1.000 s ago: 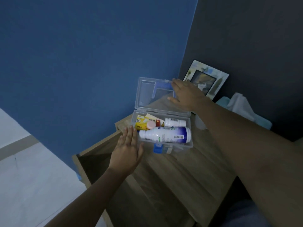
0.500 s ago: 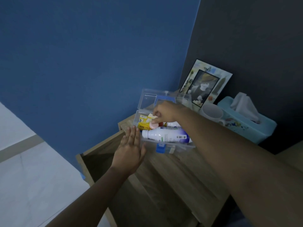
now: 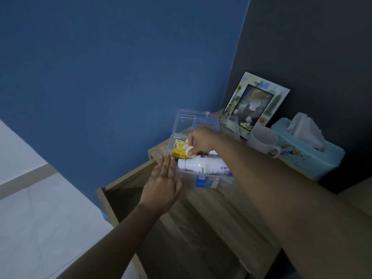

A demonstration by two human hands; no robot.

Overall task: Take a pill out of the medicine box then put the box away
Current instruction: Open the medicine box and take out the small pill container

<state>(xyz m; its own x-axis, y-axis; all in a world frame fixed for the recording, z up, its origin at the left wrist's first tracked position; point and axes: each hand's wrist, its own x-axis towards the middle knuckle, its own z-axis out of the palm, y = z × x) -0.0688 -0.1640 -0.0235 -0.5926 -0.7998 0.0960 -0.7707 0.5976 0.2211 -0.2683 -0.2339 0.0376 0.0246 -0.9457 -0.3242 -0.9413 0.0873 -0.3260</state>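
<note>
The clear plastic medicine box (image 3: 211, 181) with blue latches stands on the wooden nightstand, its lid (image 3: 185, 122) tipped back and open. Inside lie a white bottle (image 3: 201, 165) and a yellow packet (image 3: 180, 151). My right hand (image 3: 201, 140) reaches into the box, and its thumb and fingers pinch a small round pink container (image 3: 190, 152) over the packet. My left hand (image 3: 163, 184) lies flat with fingers straight against the box's left front wall, holding nothing.
Behind the box stand a picture frame (image 3: 255, 101), a white mug (image 3: 262, 140) and a teal tissue box (image 3: 306, 150). An open wooden drawer (image 3: 128, 196) gapes below my left hand. Blue wall at left, dark wall at right.
My right hand left the lid, dropped into the box and closed on the pink container. The lid stays open. My left hand has hardly moved.
</note>
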